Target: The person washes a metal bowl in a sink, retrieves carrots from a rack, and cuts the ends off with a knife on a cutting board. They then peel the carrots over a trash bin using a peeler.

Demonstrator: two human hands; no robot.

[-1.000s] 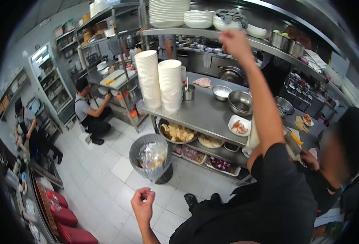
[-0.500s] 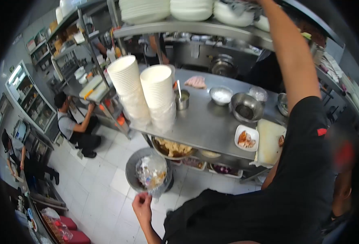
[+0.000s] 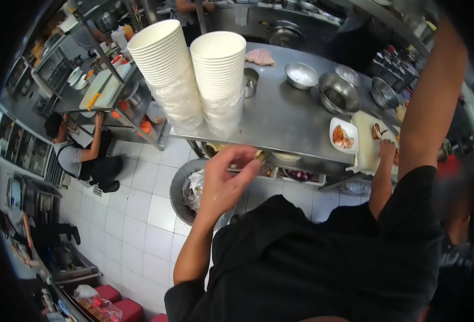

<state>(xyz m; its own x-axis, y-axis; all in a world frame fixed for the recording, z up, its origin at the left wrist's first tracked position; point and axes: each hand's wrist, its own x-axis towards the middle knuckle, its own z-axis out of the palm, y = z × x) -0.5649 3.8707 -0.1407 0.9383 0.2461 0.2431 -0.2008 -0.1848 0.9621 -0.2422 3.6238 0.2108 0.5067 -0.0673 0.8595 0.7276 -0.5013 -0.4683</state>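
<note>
My left hand (image 3: 223, 182) is raised with its fingers spread and holds nothing. It hovers in front of the near edge of the steel table (image 3: 280, 126), just below two tall stacks of white paper bowls (image 3: 218, 70). My right arm (image 3: 435, 91) reaches straight up at the right, and its hand is beyond the top of the picture. A lined bin (image 3: 186, 188) stands on the floor, partly behind my left hand.
On the table are a plate of food (image 3: 343, 137), a white cutting board (image 3: 365, 139), metal bowls (image 3: 336, 91) and a steel cup (image 3: 250, 80). A co-worker's hand (image 3: 387, 150) rests at the board. Another person (image 3: 79, 155) crouches at a rack on the left. Red stools (image 3: 113, 298) stand below left.
My left hand has risen from near the floor to the table edge and opened its fingers. My right hand has gone up out of the picture. The view has tilted down over the table.
</note>
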